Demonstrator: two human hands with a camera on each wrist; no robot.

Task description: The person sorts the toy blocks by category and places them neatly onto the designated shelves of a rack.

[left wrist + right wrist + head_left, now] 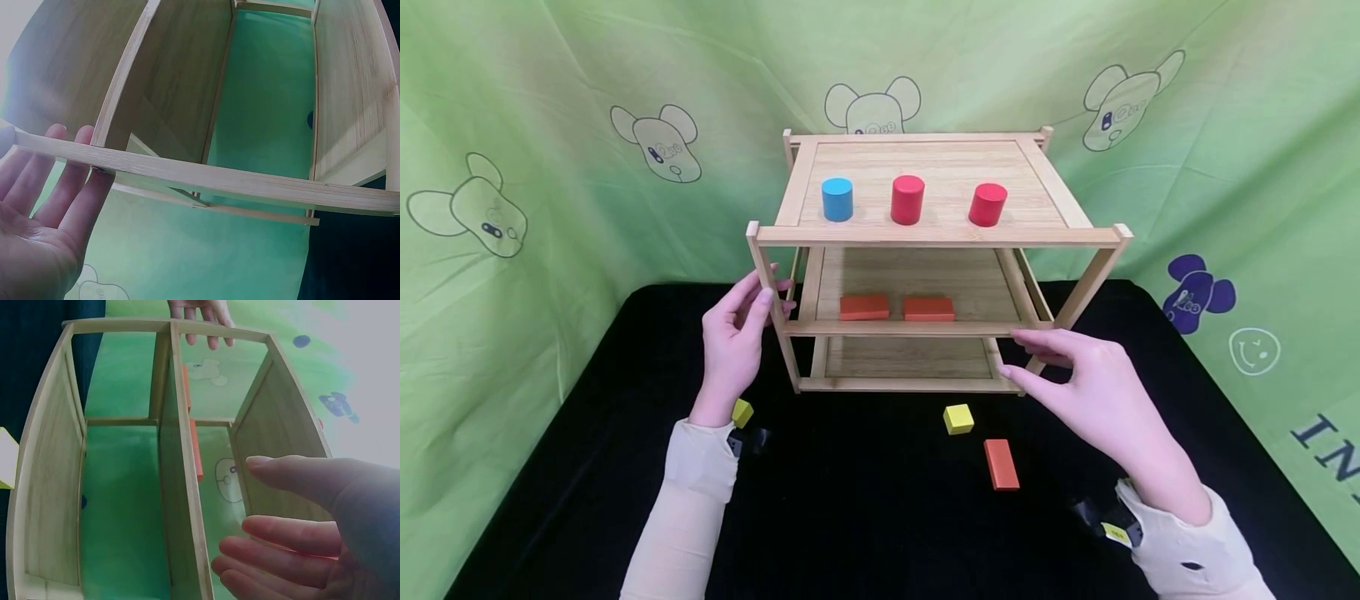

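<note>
A three-tier wooden shelf (925, 236) stands upright before me. My left hand (733, 342) holds its left front post, thumb in front and fingers behind; the left wrist view shows fingertips (84, 134) past the post. Near the right end of the middle tier, my right hand (1097, 392) has thumb and fingers spread apart with nothing between them; whether it touches the wood I cannot tell. On the top tier are a blue cylinder (837, 200) and two red cylinders, one central (907, 200), one right (987, 205). Two orange-red rectangular blocks, left (864, 307) and right (928, 309), lie on the middle tier.
On the black tablecloth (850, 500) in front of the shelf lie a yellow cube (958, 419) and an orange-red block (1002, 464). Another yellow block (742, 412) is partly hidden by my left wrist. Green printed fabric (737, 67) hangs behind and on both sides.
</note>
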